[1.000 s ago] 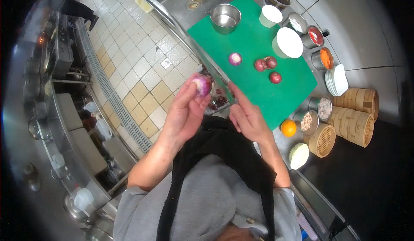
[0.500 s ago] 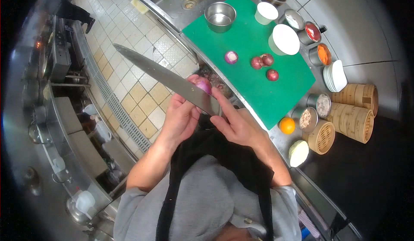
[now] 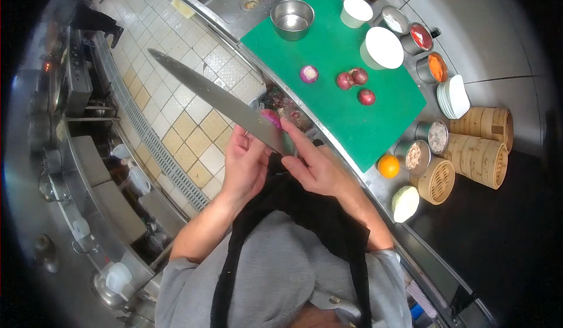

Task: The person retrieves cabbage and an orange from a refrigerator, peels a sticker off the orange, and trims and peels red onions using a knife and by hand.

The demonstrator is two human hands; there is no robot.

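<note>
My left hand (image 3: 247, 162) holds a purple onion (image 3: 271, 117), mostly covered by the knife. My right hand (image 3: 314, 164) is closed round the handle end of a large knife (image 3: 214, 98), its broad blade pointing up and left across the onion. The handle itself is hidden. On the green cutting board (image 3: 346, 125) lie a peeled purple onion (image 3: 309, 74) and several unpeeled red ones (image 3: 366, 97). Below my hands, beside the counter edge, a bin (image 3: 287, 108) contains dark red peelings.
A steel bowl (image 3: 292, 19) and white bowls (image 3: 382, 48) stand on the board. Along its right are filled steel containers (image 3: 434, 67), stacked white dishes (image 3: 453, 97), bamboo steamers (image 3: 478, 159), an orange (image 3: 388, 166) and a cabbage piece (image 3: 405, 204). People's legs (image 3: 97, 21) show upper left.
The knife has swung from a nearly edge-on pose to lie broad across the onion, its tip up and left. My left hand has shifted slightly lower. The board appears slightly farther left and up.
</note>
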